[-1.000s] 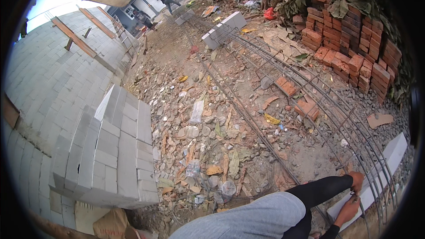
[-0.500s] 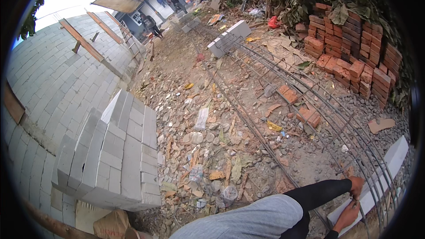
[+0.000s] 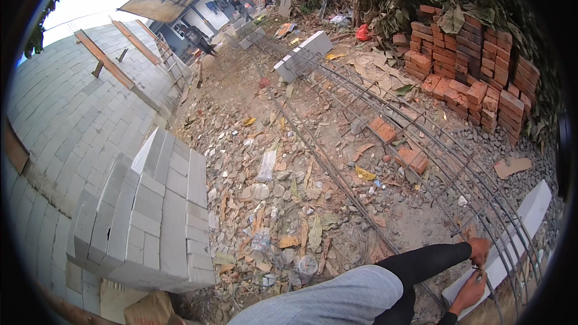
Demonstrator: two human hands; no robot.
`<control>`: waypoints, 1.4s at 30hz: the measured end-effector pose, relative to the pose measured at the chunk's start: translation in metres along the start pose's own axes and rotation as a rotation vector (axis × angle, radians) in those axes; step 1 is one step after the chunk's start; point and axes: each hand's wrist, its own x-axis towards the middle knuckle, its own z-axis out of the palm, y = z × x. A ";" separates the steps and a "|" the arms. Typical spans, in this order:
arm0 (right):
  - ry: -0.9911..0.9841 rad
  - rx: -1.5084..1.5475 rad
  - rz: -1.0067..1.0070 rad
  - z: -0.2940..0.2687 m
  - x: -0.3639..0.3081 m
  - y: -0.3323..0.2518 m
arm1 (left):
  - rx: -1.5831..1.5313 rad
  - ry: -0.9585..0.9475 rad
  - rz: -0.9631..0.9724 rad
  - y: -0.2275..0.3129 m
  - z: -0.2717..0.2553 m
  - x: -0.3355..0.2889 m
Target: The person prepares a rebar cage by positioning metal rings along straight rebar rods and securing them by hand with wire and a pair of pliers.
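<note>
A long cage of steel reinforcing bars [image 3: 421, 122] with square stirrups runs from far left to near right. At its near end my left hand [image 3: 480, 251], reached from a black sleeve, is closed close to the bars. Just below it my right hand [image 3: 471, 290] is closed too, its fingertips pinched together near the left hand. Whatever lies between the fingers is too small to make out. A pale lightweight block [image 3: 534, 206] lies under the bars beside both hands, and another pale block [image 3: 319, 45] props the cage farther off.
Grey blocks [image 3: 174, 204] are stacked at left before a block wall [image 3: 54, 114]. Red bricks [image 3: 466, 48] are piled at right, with two loose bricks [image 3: 412, 159] under the cage. Rubble and dry leaves cover the ground. People [image 3: 195, 37] stand far off near a house.
The whole view has shifted slightly left. Both hands stay together at the same part of the bars, with little change in the fingers. A distant person has shifted posture.
</note>
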 end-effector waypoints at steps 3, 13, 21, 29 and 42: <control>0.005 0.040 -0.061 0.002 -0.001 0.006 | 0.008 0.058 0.047 -0.001 0.003 -0.007; -0.005 0.238 0.008 -0.059 -0.020 -0.005 | 0.123 -0.034 0.131 0.029 -0.003 0.002; -0.133 0.973 0.380 -0.026 -0.084 -0.054 | 0.140 -0.164 0.002 0.010 -0.030 0.005; -0.036 0.404 0.050 0.044 -0.063 -0.062 | 0.188 -0.114 0.019 0.004 -0.013 0.006; 0.043 0.475 0.098 0.067 -0.033 -0.047 | 0.179 -0.015 0.193 -0.025 -0.008 0.013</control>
